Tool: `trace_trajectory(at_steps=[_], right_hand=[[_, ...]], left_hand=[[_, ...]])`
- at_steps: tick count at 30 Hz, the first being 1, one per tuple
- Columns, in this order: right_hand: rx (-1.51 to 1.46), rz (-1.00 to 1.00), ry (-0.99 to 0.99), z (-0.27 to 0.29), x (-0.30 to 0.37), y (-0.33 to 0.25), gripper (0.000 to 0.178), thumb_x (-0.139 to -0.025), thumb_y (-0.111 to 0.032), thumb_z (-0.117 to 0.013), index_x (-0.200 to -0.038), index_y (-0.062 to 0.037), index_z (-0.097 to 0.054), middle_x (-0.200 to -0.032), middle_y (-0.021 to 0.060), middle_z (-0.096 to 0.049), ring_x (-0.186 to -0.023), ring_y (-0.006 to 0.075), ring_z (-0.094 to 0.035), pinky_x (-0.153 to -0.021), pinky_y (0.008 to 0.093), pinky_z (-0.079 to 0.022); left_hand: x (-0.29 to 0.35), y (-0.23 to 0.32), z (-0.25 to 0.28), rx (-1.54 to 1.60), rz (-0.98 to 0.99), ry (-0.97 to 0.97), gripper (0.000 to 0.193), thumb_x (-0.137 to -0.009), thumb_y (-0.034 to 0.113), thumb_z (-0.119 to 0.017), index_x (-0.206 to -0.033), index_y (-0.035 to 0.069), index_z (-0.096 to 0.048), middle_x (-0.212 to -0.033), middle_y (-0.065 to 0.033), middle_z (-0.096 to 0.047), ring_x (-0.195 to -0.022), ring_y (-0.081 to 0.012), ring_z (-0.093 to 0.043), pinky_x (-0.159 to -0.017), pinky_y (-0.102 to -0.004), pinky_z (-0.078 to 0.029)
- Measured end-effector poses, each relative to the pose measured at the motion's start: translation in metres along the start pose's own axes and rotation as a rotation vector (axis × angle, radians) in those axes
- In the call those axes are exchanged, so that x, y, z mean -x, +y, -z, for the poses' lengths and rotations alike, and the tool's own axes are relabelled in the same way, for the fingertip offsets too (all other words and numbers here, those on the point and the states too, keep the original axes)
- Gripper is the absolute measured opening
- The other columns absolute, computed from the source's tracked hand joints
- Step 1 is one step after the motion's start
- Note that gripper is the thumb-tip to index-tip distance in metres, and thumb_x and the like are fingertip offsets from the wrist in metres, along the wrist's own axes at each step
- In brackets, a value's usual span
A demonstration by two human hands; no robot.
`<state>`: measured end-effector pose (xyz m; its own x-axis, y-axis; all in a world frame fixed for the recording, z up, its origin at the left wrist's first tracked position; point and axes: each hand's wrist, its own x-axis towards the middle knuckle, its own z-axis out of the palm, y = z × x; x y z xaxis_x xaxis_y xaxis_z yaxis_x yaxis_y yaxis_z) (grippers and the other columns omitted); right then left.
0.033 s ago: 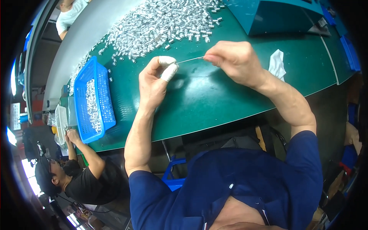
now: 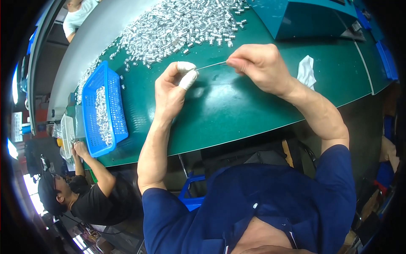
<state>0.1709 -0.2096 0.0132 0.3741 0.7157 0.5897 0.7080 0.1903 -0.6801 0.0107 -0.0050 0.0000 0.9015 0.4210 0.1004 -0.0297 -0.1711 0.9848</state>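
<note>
We pinched a thin wire (image 2: 211, 65) between our left hand (image 2: 171, 91) and right hand (image 2: 260, 67), both grips pressed together over the table (image 2: 237, 106), unchanged from before.

We see bare green worktop (image 2: 237, 110) below the hands; the metal parts heap (image 2: 182, 21) and blue basket (image 2: 103, 110) block beyond and left.

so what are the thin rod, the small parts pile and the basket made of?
Thin rod: likely bare metal wire, pale and straight. Small parts pile: shiny silver, probably metal. Basket: blue plastic by the look, moulded mesh walls.
</note>
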Motion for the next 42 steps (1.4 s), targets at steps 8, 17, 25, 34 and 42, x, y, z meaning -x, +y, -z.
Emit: trace_trajectory(at_steps=[8, 17, 25, 34, 42], right_hand=[[-0.256, -0.139, 0.004, -0.01, 0.003, 0.004, 0.014, -0.096, -0.01, -0.064, -0.09, 0.0014, -0.07, -0.076, 0.0041, -0.069, -0.069, 0.0104, -0.065, -0.058, 0.0239, -0.051], [-0.562, -0.726, -0.024, -0.013, -0.003, 0.0, 0.026, -0.099, -0.025, -0.062, -0.086, -0.0025, -0.068, -0.065, 0.0024, -0.064, -0.053, 0.0088, -0.06, -0.048, 0.0214, -0.044], [-0.291, -0.37, 0.067, -0.005, -0.001, -0.015, 0.027, -0.098, -0.023, -0.063, -0.088, 0.001, -0.069, -0.067, 0.0029, -0.065, -0.057, 0.0082, -0.06, -0.05, 0.0221, -0.046], [-0.127, -0.097, 0.065, -0.016, -0.001, 0.002, 0.025, -0.099, -0.022, -0.062, -0.088, -0.0006, -0.068, -0.068, 0.0017, -0.066, -0.057, 0.0081, -0.061, -0.05, 0.0222, -0.046], [-0.258, -0.346, 0.109, -0.018, 0.004, -0.004, 0.029, -0.101, -0.027, -0.06, -0.089, -0.0016, -0.068, -0.066, 0.0019, -0.064, -0.056, 0.006, -0.06, -0.05, 0.0187, -0.043]], left_hand=[[-0.001, 0.002, -0.004, 0.098, 0.086, -0.054, 0.016, -0.093, 0.005, -0.068, -0.108, 0.001, -0.064, -0.096, -0.0067, -0.071, -0.086, -0.0116, -0.067, -0.079, -0.0258, -0.054], [0.004, 0.006, -0.013, -0.507, -0.441, 0.081, 0.013, -0.086, 0.005, -0.075, -0.096, 0.0, -0.068, -0.089, -0.0065, -0.072, -0.08, -0.0121, -0.065, -0.074, -0.0269, -0.052], [0.001, 0.004, -0.007, 0.148, -0.016, -0.042, 0.017, -0.092, 0.007, -0.071, -0.106, 0.002, -0.065, -0.093, -0.0073, -0.071, -0.084, -0.0118, -0.066, -0.077, -0.0256, -0.053], [0.0, -0.003, -0.007, 0.212, 0.145, 0.018, 0.016, -0.09, 0.007, -0.073, -0.104, 0.003, -0.067, -0.092, -0.0042, -0.071, -0.081, -0.0092, -0.064, -0.074, -0.0233, -0.051], [0.001, 0.005, -0.009, 0.029, -0.069, 0.065, 0.017, -0.089, 0.003, -0.072, -0.105, 0.0, -0.067, -0.094, -0.0062, -0.072, -0.086, -0.0115, -0.066, -0.078, -0.0258, -0.053]])
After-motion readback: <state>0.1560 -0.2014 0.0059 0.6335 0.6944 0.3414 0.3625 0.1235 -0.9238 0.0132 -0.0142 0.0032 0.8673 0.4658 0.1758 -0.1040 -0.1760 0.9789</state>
